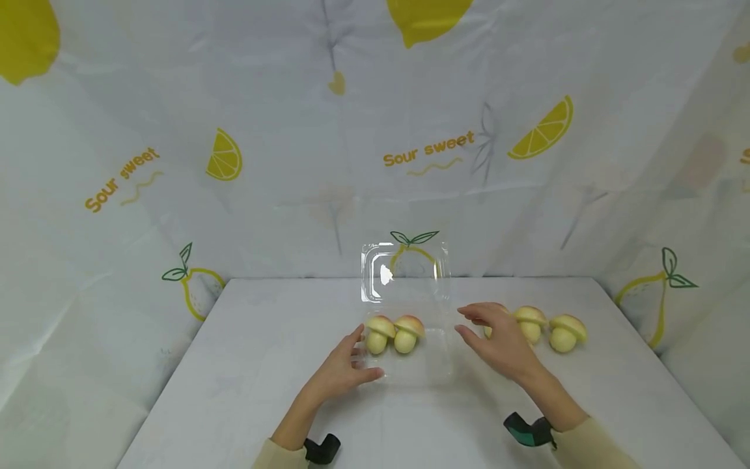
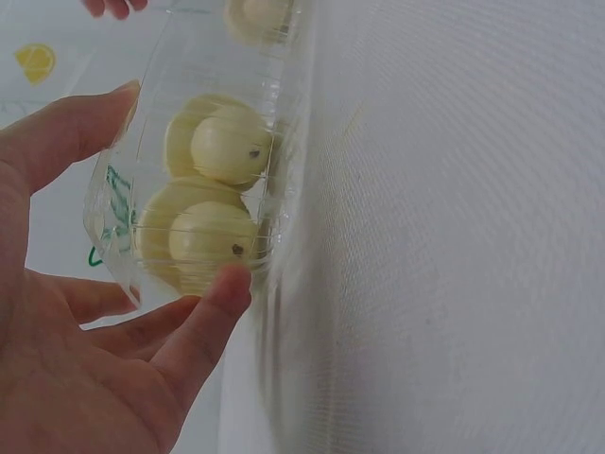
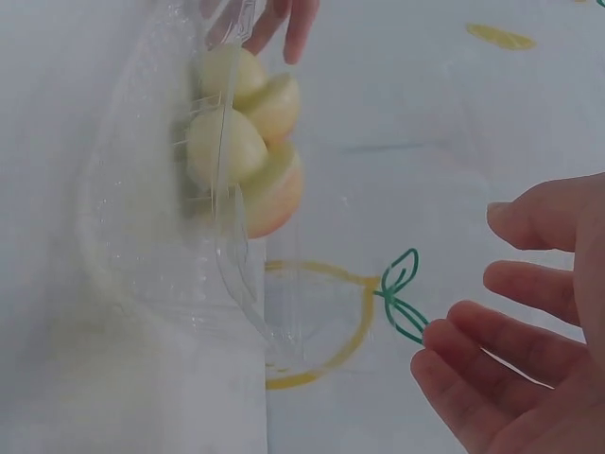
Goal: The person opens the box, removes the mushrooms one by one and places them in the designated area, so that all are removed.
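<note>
A clear plastic clamshell box (image 1: pixel 436 355) lies on the table, its lid (image 1: pixel 404 273) raised at the back. Side by side in its left half sit two toy mushrooms, a left one (image 1: pixel 377 334) and a right one (image 1: pixel 407 333), with cream stems and reddish-yellow caps. My left hand (image 1: pixel 342 368) holds the box by its left side, thumb toward the front and fingers further back. To the right of the box, my right hand (image 1: pixel 504 342) hovers with relaxed fingers and nothing in them. Part of another mushroom (image 1: pixel 487 331) shows behind it.
Two more mushrooms, a middle one (image 1: pixel 530 324) and a far-right one (image 1: pixel 566 333), stand on the white table (image 1: pixel 234 378) beyond my right hand. A lemon-print cloth (image 1: pixel 293 163) hangs behind the table and along its sides.
</note>
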`<state>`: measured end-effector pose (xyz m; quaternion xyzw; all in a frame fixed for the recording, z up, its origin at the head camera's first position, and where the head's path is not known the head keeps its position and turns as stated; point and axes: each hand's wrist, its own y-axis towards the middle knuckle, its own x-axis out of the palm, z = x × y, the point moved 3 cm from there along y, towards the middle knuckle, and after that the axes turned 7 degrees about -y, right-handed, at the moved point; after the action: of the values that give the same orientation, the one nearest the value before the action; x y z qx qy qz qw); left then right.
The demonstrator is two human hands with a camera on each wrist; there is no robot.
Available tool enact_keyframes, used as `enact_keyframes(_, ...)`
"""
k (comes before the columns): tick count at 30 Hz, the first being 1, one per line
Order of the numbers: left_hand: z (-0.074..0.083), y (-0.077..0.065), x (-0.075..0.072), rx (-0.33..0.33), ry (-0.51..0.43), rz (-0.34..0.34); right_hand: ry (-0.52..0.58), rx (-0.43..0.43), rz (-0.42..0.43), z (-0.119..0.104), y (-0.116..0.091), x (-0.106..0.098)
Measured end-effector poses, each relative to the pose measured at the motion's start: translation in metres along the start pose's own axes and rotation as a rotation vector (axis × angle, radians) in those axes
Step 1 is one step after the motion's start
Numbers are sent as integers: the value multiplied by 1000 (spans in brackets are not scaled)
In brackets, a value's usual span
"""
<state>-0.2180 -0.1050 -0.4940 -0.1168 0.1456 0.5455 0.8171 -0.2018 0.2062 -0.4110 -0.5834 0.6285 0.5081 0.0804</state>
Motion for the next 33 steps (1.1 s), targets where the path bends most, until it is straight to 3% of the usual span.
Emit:
enact_keyframes(14,1,0,0,18,-8,-10,120,109,-144,2,12,39)
enact_keyframes(33,1,2,1,31,-23,-6,120,204,-262,-6,25,80)
